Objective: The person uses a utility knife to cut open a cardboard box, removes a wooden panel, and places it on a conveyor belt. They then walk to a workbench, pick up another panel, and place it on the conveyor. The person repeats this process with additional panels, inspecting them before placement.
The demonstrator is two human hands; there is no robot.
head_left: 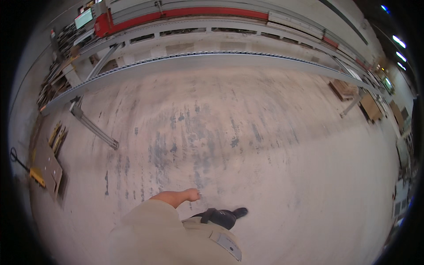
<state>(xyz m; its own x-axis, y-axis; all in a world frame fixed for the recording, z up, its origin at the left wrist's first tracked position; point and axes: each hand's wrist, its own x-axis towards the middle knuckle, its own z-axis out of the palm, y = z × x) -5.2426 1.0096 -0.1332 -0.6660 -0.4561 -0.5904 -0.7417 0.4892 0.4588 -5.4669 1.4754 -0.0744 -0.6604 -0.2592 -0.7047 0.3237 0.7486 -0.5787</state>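
Note:
My left hand (193, 194) hangs in front of my body, its forearm reaching out of a beige short sleeve (152, 216). The fingers look curled into a loose fist, and nothing shows in them. Beneath it lies the scuffed concrete floor (274, 190), which the hand does not touch. One dark shoe (240, 212) shows past my dark trouser leg. My right hand is outside the picture.
A long metal roller conveyor (212, 61) spans the far side on slanted legs (95, 126). Behind it runs a machine with a red beam (190, 14). Left stand a yellow pallet truck (37, 176) and a brown board (47, 170); right, cardboard (371, 108) and a low stack (342, 89).

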